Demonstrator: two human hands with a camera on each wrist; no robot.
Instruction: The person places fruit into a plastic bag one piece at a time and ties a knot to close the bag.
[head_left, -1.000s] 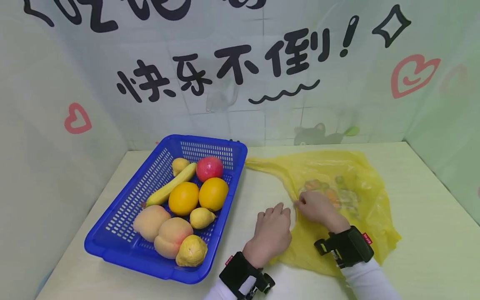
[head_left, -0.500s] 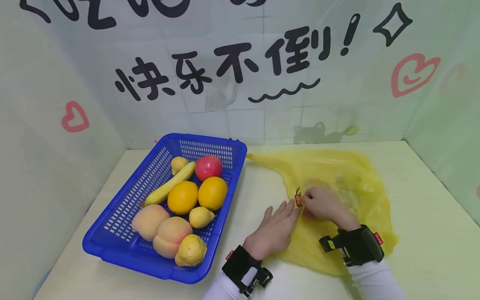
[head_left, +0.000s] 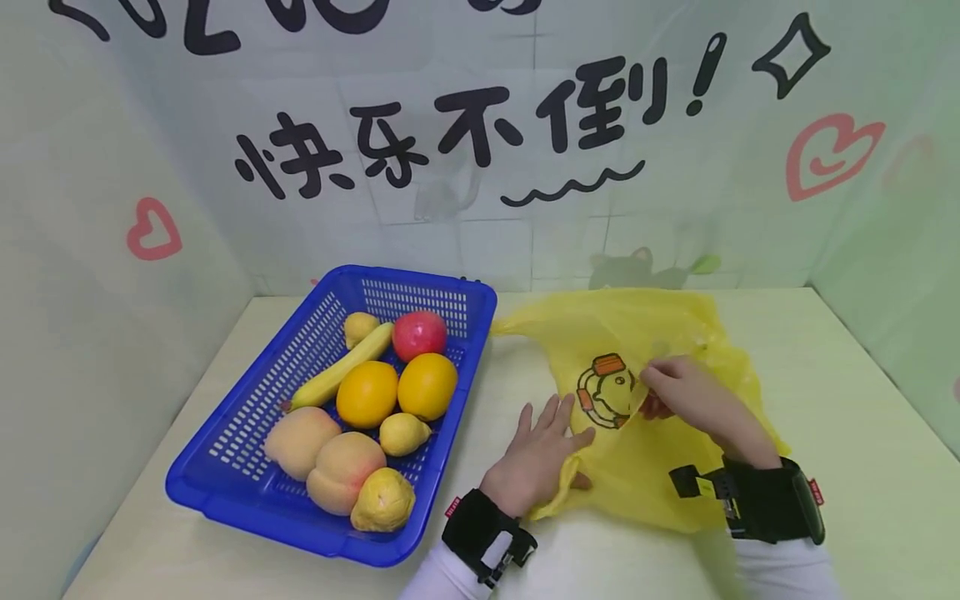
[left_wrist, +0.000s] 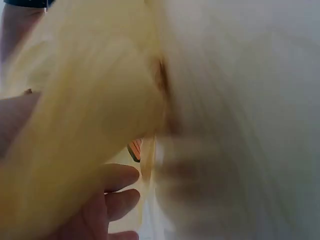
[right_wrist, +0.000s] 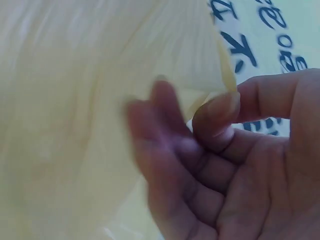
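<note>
A yellow plastic bag [head_left: 637, 492] with a printed cartoon duck lies spread out on the table. My right hand [head_left: 693, 404] pinches its film between thumb and forefinger and lifts a fold; the right wrist view shows the pinched film [right_wrist: 227, 65] close up. My left hand [head_left: 536, 458] lies with fingers spread at the bag's left edge, the fingertips touching table and film, and some film bunches by the thumb. Yellow film [left_wrist: 95, 85] fills much of the blurred left wrist view. What lies inside the bag is hidden now.
On the left stands a blue plastic basket [head_left: 444, 467] holding a banana [head_left: 341, 371], a red apple-like fruit [head_left: 420, 335], two oranges [head_left: 367, 396], peaches [head_left: 347, 473] and several small yellow fruits [head_left: 382, 500]. A printed curtain [head_left: 480, 250] hangs behind the table [head_left: 832, 400].
My right hand has pulled the bag's film to the right, turning the printed duck into view. My left hand's fingers have spread out at the bag's edge. The basket stays put.
</note>
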